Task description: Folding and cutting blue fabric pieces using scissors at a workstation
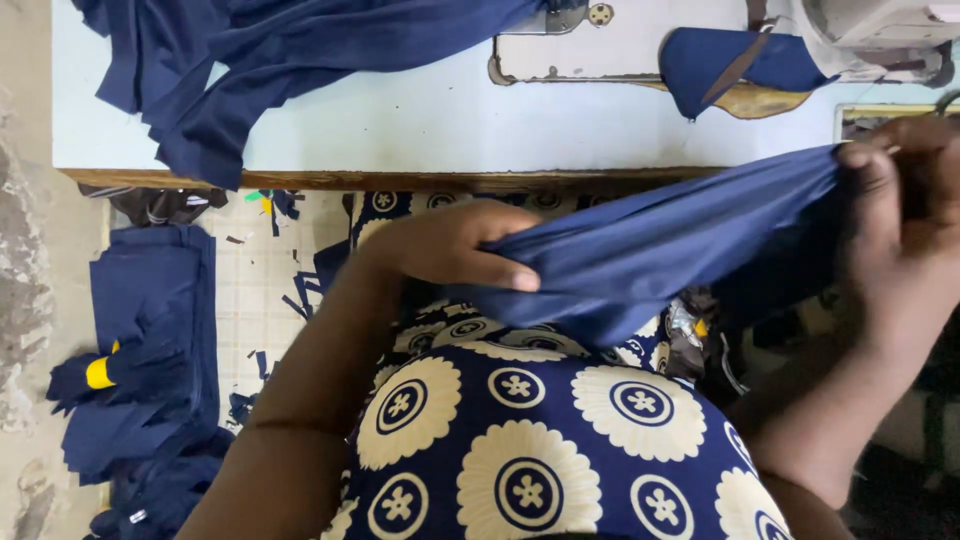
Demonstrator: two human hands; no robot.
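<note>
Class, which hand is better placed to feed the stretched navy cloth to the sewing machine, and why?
Probably the right hand: it grips the navy cloth just below the sewing machine; the left hand holds the far end.

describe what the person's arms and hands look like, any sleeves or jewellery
Both arms are bare from hand to above the elbow: no sleeves, gloves, watch or bangles show. The left hand has short, plain nails; no ring shows. The right hand is partly in shadow, so rings there cannot be ruled out.

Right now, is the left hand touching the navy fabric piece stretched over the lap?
Touching. The head view shows the left hand gripping one end of the navy fabric piece, fingers folded over its edge, with no gap; the right hand pinches the other end.
</note>
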